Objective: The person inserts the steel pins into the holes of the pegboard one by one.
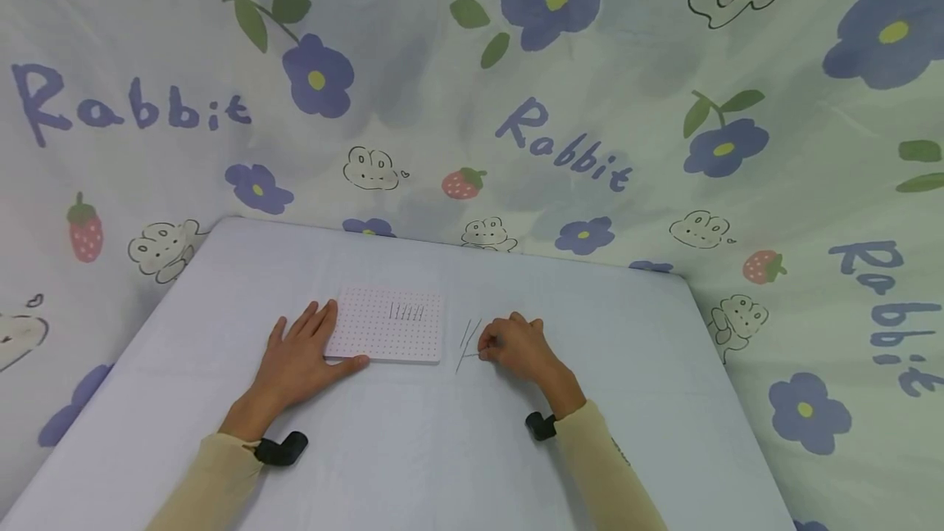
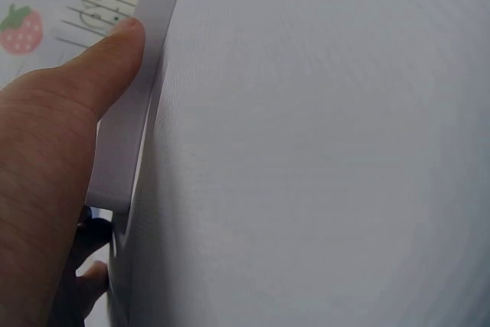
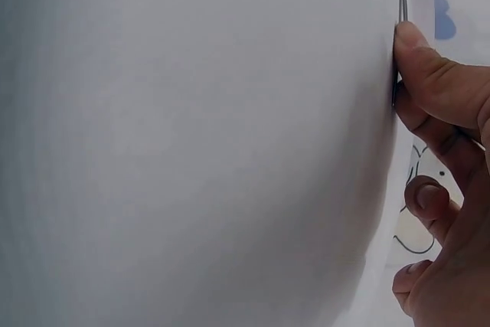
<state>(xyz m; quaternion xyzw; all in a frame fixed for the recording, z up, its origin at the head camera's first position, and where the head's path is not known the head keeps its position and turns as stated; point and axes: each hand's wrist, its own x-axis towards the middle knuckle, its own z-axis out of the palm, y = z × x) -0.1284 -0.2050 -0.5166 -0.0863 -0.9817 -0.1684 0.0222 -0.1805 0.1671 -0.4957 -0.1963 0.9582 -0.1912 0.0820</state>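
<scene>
A white board [image 1: 376, 342] with a grid of small holes lies on the table, left of centre. Several thin dark metal pins [image 1: 407, 312] stand in a row in its upper right part, and they also show in the left wrist view. My left hand [image 1: 298, 359] rests at the board's left side, fingers spread and thumb along the front edge. To the right of the board, my right hand [image 1: 519, 347] pinches a thin metal pin [image 3: 395, 97] between thumb and forefinger. A few loose pins [image 1: 470, 333] lie on the table just left of those fingertips.
The table [image 1: 413, 457] has a white cloth cover. Behind it and at its sides hangs a curtain [image 1: 413, 105] printed with flowers, rabbits and strawberries. A black wrist camera [image 1: 283, 449] sits on the left wrist, and another [image 1: 541, 426] on the right.
</scene>
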